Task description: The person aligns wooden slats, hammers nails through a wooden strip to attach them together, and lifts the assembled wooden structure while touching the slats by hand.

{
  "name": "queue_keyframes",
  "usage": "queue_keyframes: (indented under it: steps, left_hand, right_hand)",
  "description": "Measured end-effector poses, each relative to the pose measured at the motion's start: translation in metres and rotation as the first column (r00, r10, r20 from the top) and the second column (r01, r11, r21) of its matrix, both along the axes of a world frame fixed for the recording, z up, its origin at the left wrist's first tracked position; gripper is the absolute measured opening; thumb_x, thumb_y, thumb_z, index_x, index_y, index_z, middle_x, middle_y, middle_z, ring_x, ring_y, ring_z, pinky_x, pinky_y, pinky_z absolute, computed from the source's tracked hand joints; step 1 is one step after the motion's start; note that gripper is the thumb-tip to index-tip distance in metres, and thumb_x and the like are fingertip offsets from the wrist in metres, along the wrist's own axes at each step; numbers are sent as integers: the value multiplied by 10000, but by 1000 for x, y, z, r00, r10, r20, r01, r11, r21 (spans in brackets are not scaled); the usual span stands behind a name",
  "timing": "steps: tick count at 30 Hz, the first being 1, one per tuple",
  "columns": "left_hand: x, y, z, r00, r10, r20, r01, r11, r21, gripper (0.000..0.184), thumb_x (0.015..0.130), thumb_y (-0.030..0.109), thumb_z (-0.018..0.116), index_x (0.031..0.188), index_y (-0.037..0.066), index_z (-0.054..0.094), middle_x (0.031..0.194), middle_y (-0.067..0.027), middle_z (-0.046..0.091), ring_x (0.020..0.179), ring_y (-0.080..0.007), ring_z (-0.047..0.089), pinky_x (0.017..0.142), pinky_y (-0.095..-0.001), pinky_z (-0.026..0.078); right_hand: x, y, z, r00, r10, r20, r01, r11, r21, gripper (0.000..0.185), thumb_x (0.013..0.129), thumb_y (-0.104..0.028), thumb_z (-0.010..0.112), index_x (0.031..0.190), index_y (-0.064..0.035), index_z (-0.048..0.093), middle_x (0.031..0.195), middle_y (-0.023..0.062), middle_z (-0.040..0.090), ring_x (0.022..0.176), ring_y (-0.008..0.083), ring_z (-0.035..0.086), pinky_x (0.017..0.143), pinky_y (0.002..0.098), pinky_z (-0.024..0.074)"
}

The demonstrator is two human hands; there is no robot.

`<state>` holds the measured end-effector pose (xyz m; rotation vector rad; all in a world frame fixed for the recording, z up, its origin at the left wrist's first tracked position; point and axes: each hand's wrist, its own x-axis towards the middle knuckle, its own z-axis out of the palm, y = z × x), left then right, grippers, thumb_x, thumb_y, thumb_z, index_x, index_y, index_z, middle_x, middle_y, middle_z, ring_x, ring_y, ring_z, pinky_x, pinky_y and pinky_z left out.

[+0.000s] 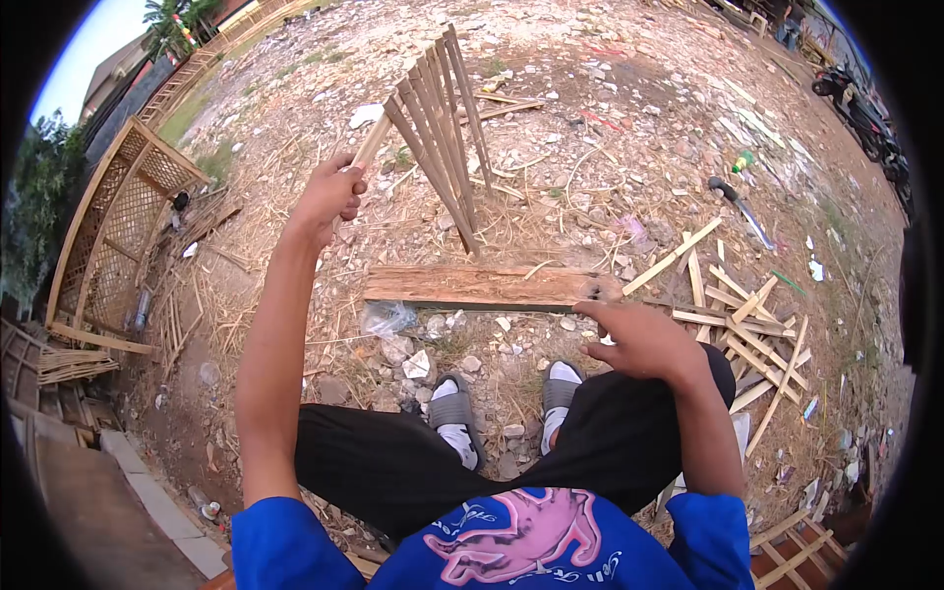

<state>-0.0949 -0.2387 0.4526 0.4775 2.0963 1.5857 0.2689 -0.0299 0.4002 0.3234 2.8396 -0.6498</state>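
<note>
My left hand (pixel 332 200) is closed around a pale wooden slat (pixel 370 146), raised out to the left. The slat's far end reaches the top of a slanting row of upright wooden sticks (pixel 431 128) standing on the ground. I cannot tell whether the two touch. My right hand (pixel 644 339) is above my right knee, palm down, with thumb and fingers apart and nothing visible in them. Its fingertips are near the right end of a thick, rough wooden beam (pixel 482 285), which lies crosswise in front of my feet.
Loose wooden strips (pixel 757 329) are piled at right. A clear plastic bag (pixel 388 318) lies by the beam's left end. Beyond are a tool with a dark curved handle (pixel 725 189) and a green bottle (pixel 743 160). A lattice panel (pixel 123 226) leans at left; motorbikes (pixel 860 113) stand far right.
</note>
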Motion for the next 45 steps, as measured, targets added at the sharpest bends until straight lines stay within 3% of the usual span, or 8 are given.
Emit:
queue_keyframes:
  steps: [5, 8, 10, 12, 14, 15, 23, 45]
  left_hand:
    - [17, -34, 51, 988, -50, -143, 49, 999, -15, 383, 1008, 188, 572, 1346, 34, 476, 765, 21, 485, 545, -11, 362, 448, -164, 288]
    - [48, -51, 85, 982, -39, -183, 44, 999, 24, 422, 1011, 182, 567, 1390, 39, 447, 787, 15, 491, 550, -7, 370, 453, -150, 297]
    - [65, -59, 99, 982, -36, -184, 48, 997, 65, 441, 1013, 179, 564, 1411, 41, 432, 792, 12, 492, 551, -6, 377, 453, -141, 304]
    - [79, -67, 107, 986, -38, -160, 57, 991, 119, 453, 1014, 178, 562, 1423, 43, 423, 789, 9, 491, 550, -7, 384, 452, -134, 311]
    - [90, -72, 107, 989, -86, -124, 105, 982, 158, 449, 1016, 189, 565, 1422, 49, 436, 784, 1, 495, 538, -7, 389, 442, -131, 318]
    - [99, -71, 106, 989, -92, -112, 111, 979, 174, 446, 1016, 193, 567, 1419, 51, 441, 783, -1, 497, 534, -7, 390, 440, -130, 317]
    - [144, -69, 101, 989, -140, -36, 144, 970, 195, 412, 1016, 200, 574, 1402, 91, 482, 784, -10, 504, 524, -8, 389, 437, -134, 314]
    - [137, -57, 71, 994, -89, 57, 74, 971, 227, 442, 1019, 174, 567, 1431, 87, 433, 793, -12, 506, 530, -10, 384, 439, -143, 304]
  right_hand:
    - [-5, -2, 11, 995, 41, -92, -39, 999, 24, 595, 888, -336, 671, 1393, -89, 478, 1041, 214, 678, 1029, 408, 632, 921, 482, 493]
    - [-32, 13, 4, 939, 225, -262, -248, 967, -60, 677, 870, -331, 690, 1437, -70, 428, 1137, 221, 646, 1089, 392, 609, 951, 478, 474]
    - [-67, 16, 26, 971, 69, -231, -147, 929, -339, 726, 852, -300, 698, 1460, -48, 393, 1217, 237, 602, 1122, 396, 587, 979, 473, 460]
    - [-111, 30, 7, 791, 133, -598, -168, 986, -2, 731, 832, -277, 701, 1451, -32, 398, 1235, 259, 584, 1123, 417, 580, 978, 469, 465]
    - [-149, 27, 20, 796, -70, -601, 6, 994, -108, 702, 844, -256, 708, 1441, -35, 412, 1315, 234, 554, 1175, 400, 561, 1022, 446, 446]
    - [-159, 20, 18, 683, -104, -723, 63, 994, -84, 660, 833, -270, 719, 1388, -32, 454, 1273, 225, 572, 1156, 393, 574, 992, 453, 464]
    - [-137, 17, 10, 620, -215, -755, 191, 974, -121, 346, 838, -186, 734, 1087, -12, 567, 1022, 179, 634, 976, 368, 620, 840, 456, 481]
    - [-134, 19, -16, 725, -76, -685, 84, 996, -22, 378, 843, -278, 751, 1067, -57, 542, 973, 142, 649, 913, 358, 645, 768, 466, 497]
